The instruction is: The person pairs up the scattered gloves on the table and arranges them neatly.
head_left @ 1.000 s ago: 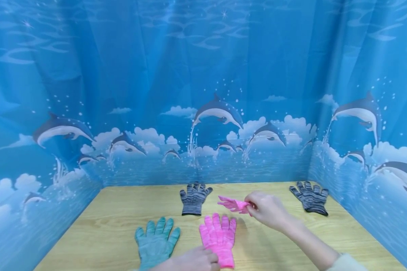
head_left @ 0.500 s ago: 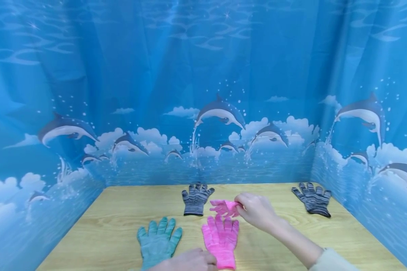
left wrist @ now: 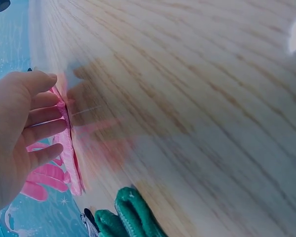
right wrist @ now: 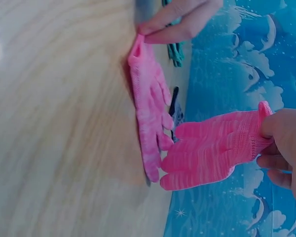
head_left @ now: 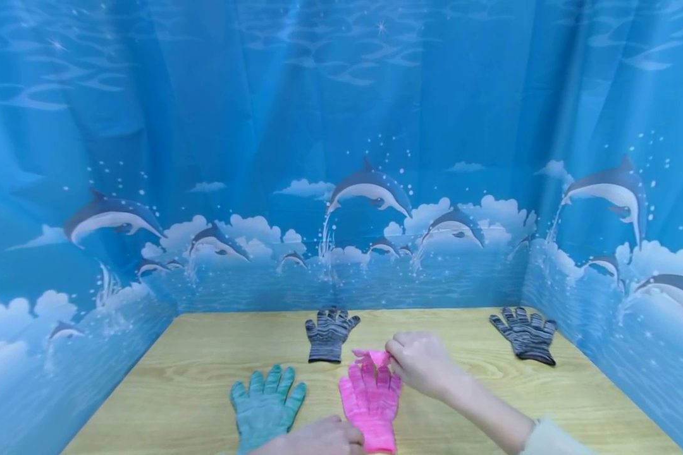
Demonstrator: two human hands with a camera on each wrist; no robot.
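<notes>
The right hand, its fingers pinching the cuff of the upper pink glove, had dropped since the earlier frame towards the lower pink glove on the counter; the left hand still pinched that glove's edge.

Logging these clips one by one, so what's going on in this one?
A person is working over a table. The right hand holds a pink glove up by its cuff, close to the finger end of a second pink glove lying flat, whose cuff the left hand pinches. A green glove lies beside that one, with two dark striped gloves farther back.
</notes>
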